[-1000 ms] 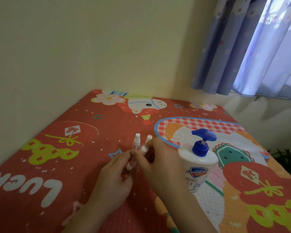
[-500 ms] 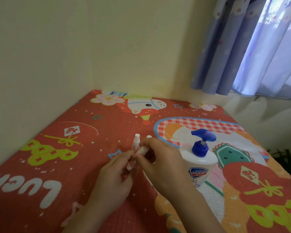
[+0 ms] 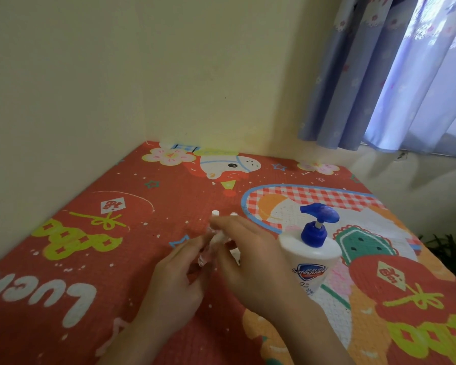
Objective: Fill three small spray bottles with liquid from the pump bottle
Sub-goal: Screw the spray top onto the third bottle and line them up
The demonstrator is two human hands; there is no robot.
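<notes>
My left hand (image 3: 178, 280) pinches the clear body of a small spray bottle (image 3: 207, 252) held tilted above the mat. My right hand (image 3: 250, 262) grips that bottle's white spray top (image 3: 219, 237) between thumb and fingers. Behind my fingers the white tops of two more small spray bottles show, one (image 3: 215, 213) on the left and one (image 3: 233, 214) mostly hidden by my right hand. The white pump bottle (image 3: 311, 262) with a blue pump head stands upright just right of my right hand.
A red patterned mat (image 3: 77, 259) covers the table, which sits in a corner against yellow walls (image 3: 116, 88). A blue curtain (image 3: 392, 75) hangs at the back right. A green plant (image 3: 453, 248) shows past the table's right edge.
The held bottle and both hands have shifted slightly. My right-hand fingers have moved around the white top and now cover more of the far bottles.
</notes>
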